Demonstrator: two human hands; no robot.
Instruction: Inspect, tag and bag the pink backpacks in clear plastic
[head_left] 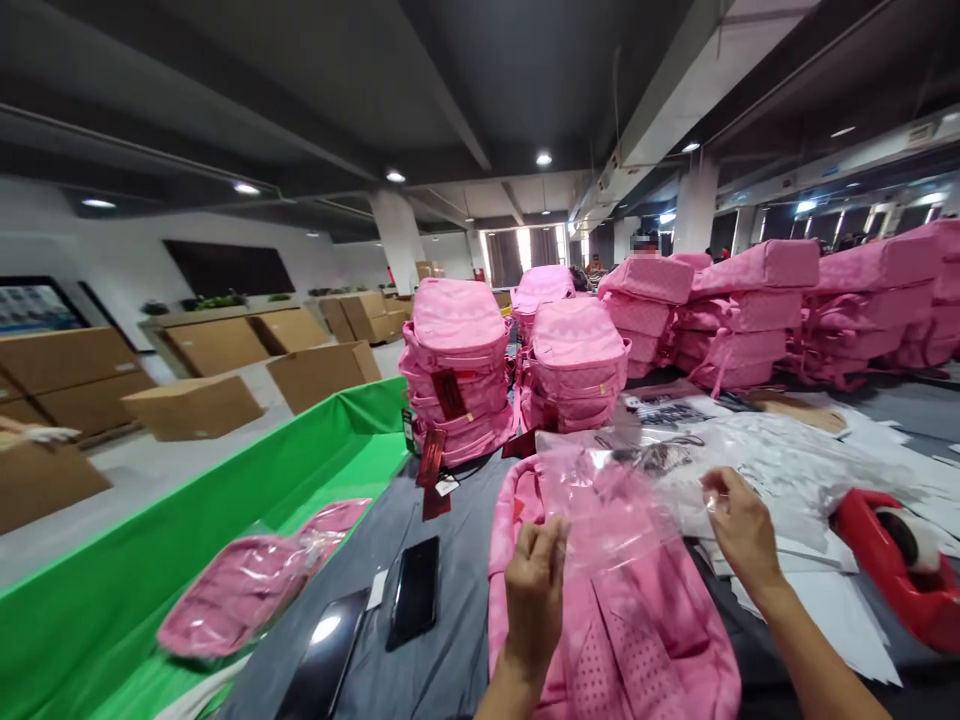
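Observation:
A pink backpack [637, 640] lies in front of me with its padded shoulder straps facing up. Above its upper part a clear plastic bag [607, 500] is stretched out, and the pink fabric shows through it. My left hand [536, 590] pinches the bag's left edge with curled fingers. On the other side my right hand [742, 525] is closed, thumb against fingers, at the bag's right edge. The bag's far end runs toward a pile of clear plastic bags [780, 450] on the right.
Stacked pink backpacks [457, 370] stand behind, with more piles [742, 310] to the right. Two dark phones [415, 590] lie at left. A red tape dispenser [900, 570] sits on the right beside white papers [832, 610]. Bagged pink backpacks [240, 590] rest in a green-lined bin [187, 510].

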